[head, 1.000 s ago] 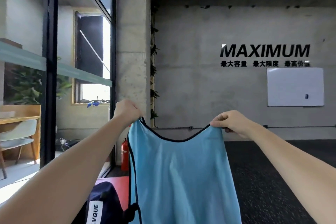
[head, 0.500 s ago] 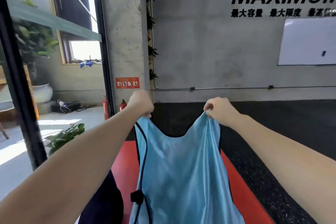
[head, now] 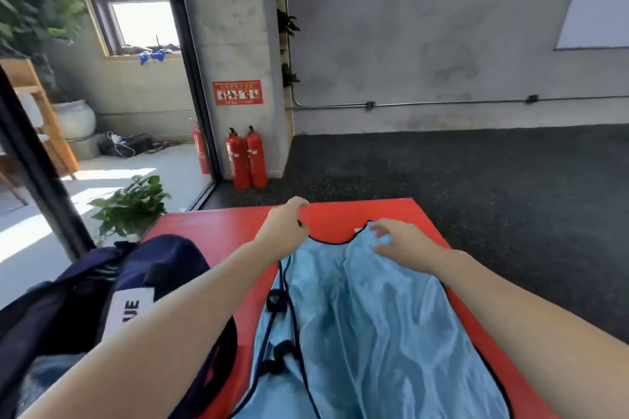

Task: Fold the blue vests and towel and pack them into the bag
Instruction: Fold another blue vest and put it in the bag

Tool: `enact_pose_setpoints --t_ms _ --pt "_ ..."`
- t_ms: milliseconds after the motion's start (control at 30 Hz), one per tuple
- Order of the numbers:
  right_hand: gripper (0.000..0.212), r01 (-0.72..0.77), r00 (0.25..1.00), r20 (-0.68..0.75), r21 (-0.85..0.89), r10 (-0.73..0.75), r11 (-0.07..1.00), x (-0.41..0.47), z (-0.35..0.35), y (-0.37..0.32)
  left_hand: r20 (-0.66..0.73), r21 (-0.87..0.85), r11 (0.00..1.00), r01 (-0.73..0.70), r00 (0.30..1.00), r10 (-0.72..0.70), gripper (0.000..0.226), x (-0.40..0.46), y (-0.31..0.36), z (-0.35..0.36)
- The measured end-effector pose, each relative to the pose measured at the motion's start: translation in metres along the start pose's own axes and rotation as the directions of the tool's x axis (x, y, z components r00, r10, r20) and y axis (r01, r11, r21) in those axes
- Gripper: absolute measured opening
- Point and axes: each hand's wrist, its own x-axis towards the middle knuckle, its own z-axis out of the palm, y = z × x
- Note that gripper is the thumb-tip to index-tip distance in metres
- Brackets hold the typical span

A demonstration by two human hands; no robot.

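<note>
On the red mat (head: 218, 235), which served as the reference for everything else, the light blue vest (head: 374, 323) lay spread lengthwise, black-trimmed neckline at the far end, hem running off the near edge of view. Fabric was wrinkled, not yet folded. Black drawstring loops (head: 277, 303) sat along the vest's left edge, on the mat.

Dark navy bag (head: 143, 286) sat on the mat's near-left part, beside the vest, white label partly hidden by the left forearm. Whether the bag was open I couldn't tell.

Beyond the mat's far-left corner: two red fire extinguishers (head: 246, 158) stood upright against the concrete pillar (head: 231, 27). Potted plant (head: 132, 204) was just off the mat's left side, behind glass.

Left hand (head: 284, 231) hovered at the vest's far-left shoulder, fingers loosely curled, gripping nothing. Right hand (head: 398, 241) was over the far-right shoulder, fingers spread and relaxed, fingertips at or just above the fabric; contact unclear. Neither hand held the vest.

No towel was visible.
</note>
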Motion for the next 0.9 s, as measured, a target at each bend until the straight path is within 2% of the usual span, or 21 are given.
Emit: enact_pose_setpoints --t_ms 167,267,367,433,533,600,733,833,900 --pt "0.033 -0.064 0.984 0.176 0.123 0.041 0.990 -0.088 0.075 0.015 0.276 0.013 1.000 -0.025 0.961 0.020 0.039 -0.115 -0.028 0.047" --pt "0.026 -0.063 0.983 0.178 0.139 0.037 0.988 -0.133 0.100 0.016 0.313 0.020 0.997 -0.071 0.948 0.061 0.034 -0.171 -0.036 0.068" --pt "0.020 -0.045 0.994 0.107 0.160 0.028 0.986 -0.172 0.115 0.010 0.307 -0.022 0.995 -0.093 0.947 0.096 0.031 -0.214 -0.039 0.085" --pt "0.015 -0.041 0.996 0.090 0.165 0.027 0.985 -0.192 0.120 0.006 0.309 -0.038 0.991 -0.129 0.942 0.134 0.037 -0.235 -0.043 0.092" --pt "0.020 -0.009 0.986 0.168 0.108 -0.009 0.994 -0.208 0.115 -0.008 0.396 0.080 0.951 -0.300 0.885 0.246 0.053 -0.247 -0.051 0.101" --pt "0.027 0.020 0.974 0.222 0.066 -0.034 0.998 -0.213 0.111 -0.018 0.384 0.107 0.933 -0.345 0.879 0.281 0.047 -0.249 -0.054 0.102" --pt "0.047 0.068 0.934 0.352 0.002 -0.064 0.998 -0.223 0.116 -0.023 0.305 0.148 0.903 -0.402 0.888 0.345 0.020 -0.256 -0.052 0.107" --pt "0.055 0.091 0.930 0.359 -0.023 -0.077 0.996 -0.224 0.119 -0.016 0.196 0.061 0.945 -0.321 0.932 0.304 0.015 -0.258 -0.046 0.108" --pt "0.050 0.081 0.936 0.345 -0.014 -0.071 0.997 -0.223 0.118 -0.011 0.108 0.009 0.967 -0.253 0.962 0.251 0.011 -0.254 -0.040 0.103"
